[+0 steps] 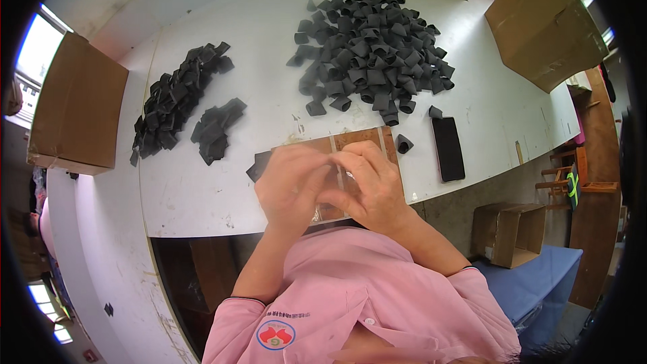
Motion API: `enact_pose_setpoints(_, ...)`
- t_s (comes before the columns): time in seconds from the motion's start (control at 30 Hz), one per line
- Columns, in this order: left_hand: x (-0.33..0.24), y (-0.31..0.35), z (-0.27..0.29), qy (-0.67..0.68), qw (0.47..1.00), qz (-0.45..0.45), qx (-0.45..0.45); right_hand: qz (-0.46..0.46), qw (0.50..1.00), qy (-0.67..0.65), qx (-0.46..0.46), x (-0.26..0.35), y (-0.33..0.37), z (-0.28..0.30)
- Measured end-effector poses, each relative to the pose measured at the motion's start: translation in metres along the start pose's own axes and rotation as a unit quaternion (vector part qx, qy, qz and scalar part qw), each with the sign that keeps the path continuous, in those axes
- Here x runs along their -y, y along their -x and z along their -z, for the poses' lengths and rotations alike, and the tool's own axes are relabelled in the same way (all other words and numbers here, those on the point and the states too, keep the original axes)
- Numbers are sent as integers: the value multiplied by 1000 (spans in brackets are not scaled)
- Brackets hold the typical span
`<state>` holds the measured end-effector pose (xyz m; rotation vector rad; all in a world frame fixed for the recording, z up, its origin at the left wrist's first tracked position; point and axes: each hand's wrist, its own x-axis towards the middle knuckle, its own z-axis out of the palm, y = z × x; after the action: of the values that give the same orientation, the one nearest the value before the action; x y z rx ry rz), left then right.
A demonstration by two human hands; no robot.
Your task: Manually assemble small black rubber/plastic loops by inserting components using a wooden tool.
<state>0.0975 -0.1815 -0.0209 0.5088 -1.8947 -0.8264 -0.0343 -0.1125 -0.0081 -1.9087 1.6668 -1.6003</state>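
Observation:
My left hand (288, 178), blurred by motion, and my right hand (372, 182) meet at the fingertips above a brown board (397, 170) with pale strips across it. Both hands are curled in a pinch; whatever sits between the fingers is hidden. A flat black piece (259, 166) pokes out beside my left hand at the board's left edge. Further left lies a small stack of flat black pieces (214, 131). One short black tube-like piece (404, 143) rests just off the board's right edge.
A large heap of black tube-like pieces (377, 54) covers the far middle of the white table (263, 87). A long pile of flat black pieces (172, 104) lies left. A phone (449, 149) is at right. Cardboard boxes stand left (81, 101) and far right (546, 27).

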Motion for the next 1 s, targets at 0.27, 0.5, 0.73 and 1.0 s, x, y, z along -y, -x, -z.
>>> enact_pose_setpoints(0.27,-22,1,-5,318,884,264,-219,106,985,135,-26,3,-11,-8)
enact_pose_setpoints(0.5,-14,19,-7,295,903,251,-184,141,980,137,-24,-13,2,-13)
enact_pose_setpoints(0.73,0,10,8,118,968,218,29,91,989,116,6,-6,-2,-11)
enact_pose_setpoints(1.0,60,51,9,-66,936,297,-179,-284,852,-426,-110,-21,-53,25)
